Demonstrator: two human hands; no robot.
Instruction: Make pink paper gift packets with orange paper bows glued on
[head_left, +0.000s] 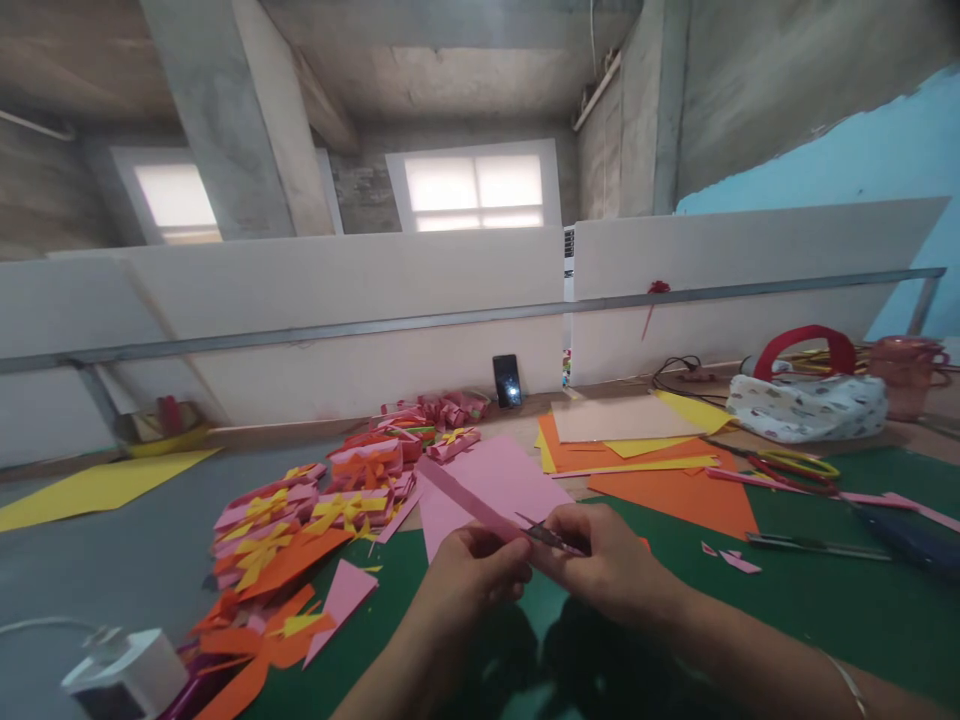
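Left hand (480,565) pinched a pink paper strip (461,495); right hand (600,560) gripped small scissors (547,535) at the strip's near end, above the green mat (825,600). A slackened pinch could skew the cut.

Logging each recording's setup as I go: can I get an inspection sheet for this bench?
Surface: green mat on a grey table.
Job's things: pink paper strip held in left hand; small scissors in right hand, blades at the strip.
Clutter: pile of pink, orange and yellow paper bows; orange and yellow sheets; pink offcuts; patterned bag; phone.
Grippers: both hands closed on their items.
Cables: black cord by the partition.
Surroundings: white partition boards, concrete ceiling, two windows.
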